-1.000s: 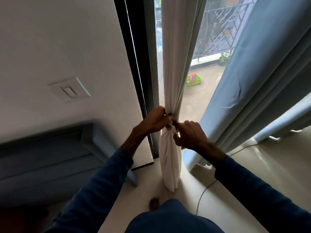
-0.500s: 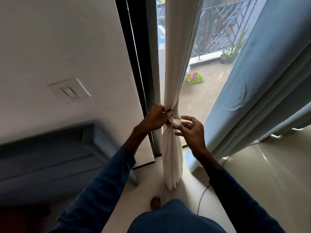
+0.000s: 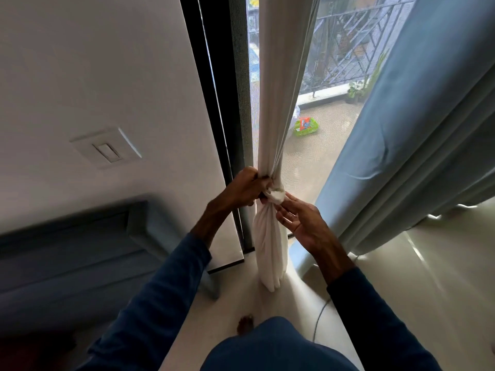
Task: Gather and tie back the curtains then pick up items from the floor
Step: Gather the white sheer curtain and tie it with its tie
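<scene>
A white sheer curtain point(image 3: 278, 84) hangs gathered into a narrow bunch in front of the glass door, with a knot point(image 3: 276, 194) low down and its tail point(image 3: 269, 250) hanging to the floor. My left hand point(image 3: 245, 187) grips the bunch at the knot's left side. My right hand point(image 3: 300, 219) is just right of the knot, palm up with fingers spread, its fingertips touching the knot. A blue curtain point(image 3: 417, 135) hangs loose to the right.
A dark door frame point(image 3: 211, 103) stands left of the white curtain, with a wall switch point(image 3: 107, 151) further left. A blue sofa point(image 3: 80, 258) sits at lower left. A thin cable point(image 3: 320, 317) runs across the pale floor. My bare foot point(image 3: 245, 324) is below.
My right hand let go of the knot and opened, its fingers spreading beside it. My left hand kept its grip on the white curtain. The view tilted slightly.
</scene>
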`<state>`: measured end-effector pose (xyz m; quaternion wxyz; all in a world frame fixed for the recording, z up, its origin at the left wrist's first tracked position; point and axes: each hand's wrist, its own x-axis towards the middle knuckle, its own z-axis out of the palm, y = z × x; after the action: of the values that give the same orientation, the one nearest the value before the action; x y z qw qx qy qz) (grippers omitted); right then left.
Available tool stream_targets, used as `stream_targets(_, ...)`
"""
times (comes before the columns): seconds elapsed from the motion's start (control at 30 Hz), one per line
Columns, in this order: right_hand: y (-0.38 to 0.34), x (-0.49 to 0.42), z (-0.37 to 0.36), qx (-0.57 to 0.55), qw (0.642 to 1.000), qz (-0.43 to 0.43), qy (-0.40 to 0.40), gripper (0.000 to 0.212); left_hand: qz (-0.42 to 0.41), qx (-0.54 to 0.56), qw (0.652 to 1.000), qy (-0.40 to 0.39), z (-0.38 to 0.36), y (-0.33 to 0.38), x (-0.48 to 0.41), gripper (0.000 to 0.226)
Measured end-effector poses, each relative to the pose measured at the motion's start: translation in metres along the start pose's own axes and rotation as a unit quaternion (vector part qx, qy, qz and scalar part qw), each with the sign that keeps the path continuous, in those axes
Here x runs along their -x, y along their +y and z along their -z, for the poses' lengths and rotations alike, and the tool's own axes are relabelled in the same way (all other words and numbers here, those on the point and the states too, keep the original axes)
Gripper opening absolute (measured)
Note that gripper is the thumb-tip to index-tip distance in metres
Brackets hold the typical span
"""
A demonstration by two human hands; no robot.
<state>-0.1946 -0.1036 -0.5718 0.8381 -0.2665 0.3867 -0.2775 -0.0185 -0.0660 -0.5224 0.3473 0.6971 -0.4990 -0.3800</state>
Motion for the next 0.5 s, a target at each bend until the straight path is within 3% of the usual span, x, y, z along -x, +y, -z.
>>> stream_targets(0.23, 0.009, -0.010, 0.014, -0.040, 0.999, -0.002, 0.002, 0.032, -0.007, 0.005, 1.000, -0.005, -0.001, -0.004, -0.005, 0.031)
stream_targets(0.37, 0.017, -0.012, 0.020, -0.086, 0.996, -0.017, -0.020, 0.020, -0.019, 0.005, 1.000, -0.013, -0.004, -0.007, -0.008, 0.031)
stream_targets(0.5, 0.020, -0.014, 0.032, -0.053, 0.998, 0.001, 0.020, 0.019, -0.046, -0.006, 0.999, 0.010, -0.003, -0.001, -0.005, 0.032)
